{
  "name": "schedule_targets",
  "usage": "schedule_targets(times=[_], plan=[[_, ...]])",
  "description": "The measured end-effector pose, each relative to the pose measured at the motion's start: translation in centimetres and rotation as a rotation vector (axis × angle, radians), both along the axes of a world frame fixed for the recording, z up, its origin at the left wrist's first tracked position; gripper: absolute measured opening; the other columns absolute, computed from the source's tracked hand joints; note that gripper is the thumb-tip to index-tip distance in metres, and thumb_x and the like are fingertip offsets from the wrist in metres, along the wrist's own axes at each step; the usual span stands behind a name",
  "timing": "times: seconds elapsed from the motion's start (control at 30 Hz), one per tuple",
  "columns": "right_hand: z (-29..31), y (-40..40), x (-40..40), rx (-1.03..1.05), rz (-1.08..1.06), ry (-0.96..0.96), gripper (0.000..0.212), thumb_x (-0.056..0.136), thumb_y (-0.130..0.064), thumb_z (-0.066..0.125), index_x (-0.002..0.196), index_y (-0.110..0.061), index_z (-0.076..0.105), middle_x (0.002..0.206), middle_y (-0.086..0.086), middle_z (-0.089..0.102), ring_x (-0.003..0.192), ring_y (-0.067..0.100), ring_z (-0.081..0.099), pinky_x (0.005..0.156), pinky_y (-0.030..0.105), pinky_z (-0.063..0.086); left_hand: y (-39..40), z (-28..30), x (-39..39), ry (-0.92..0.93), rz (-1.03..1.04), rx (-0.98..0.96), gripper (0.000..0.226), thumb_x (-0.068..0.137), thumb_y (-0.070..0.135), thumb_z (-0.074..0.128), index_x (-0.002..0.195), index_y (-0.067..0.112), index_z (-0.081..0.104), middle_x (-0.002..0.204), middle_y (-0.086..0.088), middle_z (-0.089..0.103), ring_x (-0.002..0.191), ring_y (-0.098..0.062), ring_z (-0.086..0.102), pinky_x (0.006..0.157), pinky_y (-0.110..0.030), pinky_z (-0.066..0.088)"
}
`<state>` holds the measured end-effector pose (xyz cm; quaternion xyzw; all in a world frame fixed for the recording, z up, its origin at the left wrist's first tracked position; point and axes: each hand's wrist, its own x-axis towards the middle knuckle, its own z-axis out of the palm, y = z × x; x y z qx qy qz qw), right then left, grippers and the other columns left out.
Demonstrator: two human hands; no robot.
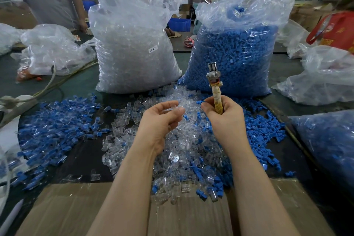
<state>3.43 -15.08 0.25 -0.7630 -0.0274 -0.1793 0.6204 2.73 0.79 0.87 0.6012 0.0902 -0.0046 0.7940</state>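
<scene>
Above the middle of the counter (86, 157), over a heap of clear caps (172, 151), the left hand (160, 120) pinched a clear cap (172, 109) between thumb and curled fingers. The right hand (226, 120) gripped a tool (214, 80) upright, fingers wrapped round its handle, thumb and forefinger pinching a blue plug (200, 102). Two full bags (132, 50) stood toward the far edge.

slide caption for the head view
Left hand pinches a clear cap; right hand grips a wrapped tool and blue plug over loose parts.
</scene>
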Motion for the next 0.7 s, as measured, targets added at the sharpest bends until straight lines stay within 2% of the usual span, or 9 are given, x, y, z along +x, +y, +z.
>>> schedule_targets(times=[0.1, 0.2, 0.3, 0.37, 0.5, 0.7], plan=[[0.0, 0.0, 0.0, -0.011, 0.004, 0.001, 0.017, 0.091, -0.022, 0.069, 0.076, -0.025, 0.061, 0.055, -0.017, 0.054, 0.05, 0.0, 0.045, 0.049, 0.014, 0.04, -0.1, -0.2, 0.1, -0.037, 0.025, 0.107, 0.026, 0.074, 0.017, 0.081, 0.098, 0.015, 0.073, 0.076, 0.003, 0.073, 0.07, -0.008, 0.066, 0.066, -0.02, 0.053], [-0.1, 0.1, 0.0, -0.006, 0.008, 0.002, 0.017, 0.09, -0.024, 0.07, 0.076, -0.026, 0.062, 0.054, -0.016, 0.054, 0.049, 0.001, 0.043, 0.048, 0.015, 0.04, -0.3, -0.4, 0.1, -0.068, 0.065, 0.187, 0.01, 0.087, 0.024, 0.073, 0.092, 0.015, 0.074, 0.07, 0.005, 0.071, 0.067, -0.006, 0.064, 0.065, -0.02, 0.053], [-0.1, 0.2, 0.0, 0.002, 0.01, -0.002, 0.017, 0.091, -0.025, 0.069, 0.075, -0.026, 0.062, 0.055, -0.014, 0.053, 0.05, 0.002, 0.042, 0.049, 0.017, 0.04, -0.6, -0.3, 0.1, -0.09, 0.101, 0.235, 0.017, 0.092, 0.029, 0.066, 0.087, 0.017, 0.077, 0.064, 0.009, 0.067, 0.059, -0.001, 0.059, 0.058, -0.015, 0.051], [-0.1, 0.2, 0.0, 0.007, 0.015, -0.005, 0.017, 0.091, -0.025, 0.07, 0.075, -0.025, 0.062, 0.056, -0.012, 0.053, 0.05, 0.002, 0.042, 0.049, 0.017, 0.04, -0.8, -0.2, 0.0, -0.105, 0.137, 0.256, 0.015, 0.089, 0.031, 0.069, 0.085, 0.018, 0.077, 0.06, 0.01, 0.065, 0.056, 0.0, 0.055, 0.056, -0.013, 0.05], [0.0, 0.4, -0.1, 0.015, 0.042, -0.014, 0.016, 0.091, -0.023, 0.069, 0.076, -0.024, 0.063, 0.054, -0.012, 0.05, 0.049, 0.003, 0.039, 0.048, 0.017, 0.038, -1.1, -0.1, 0.0, -0.093, 0.215, 0.159, 0.01, 0.086, 0.025, 0.075, 0.085, 0.016, 0.076, 0.053, 0.011, 0.061, 0.049, 0.002, 0.053, 0.053, -0.012, 0.049], [0.2, 0.8, -0.3, -0.045, 0.079, -0.034, 0.018, 0.092, -0.021, 0.068, 0.076, -0.023, 0.059, 0.05, -0.016, 0.049, 0.046, 0.002, 0.038, 0.047, 0.015, 0.034, -1.2, 0.5, -0.3, -0.067, 0.162, -0.057, 0.003, 0.083, 0.01, 0.075, 0.085, 0.009, 0.072, 0.069, -0.003, 0.074, 0.064, -0.009, 0.071, 0.057, -0.017, 0.055]])
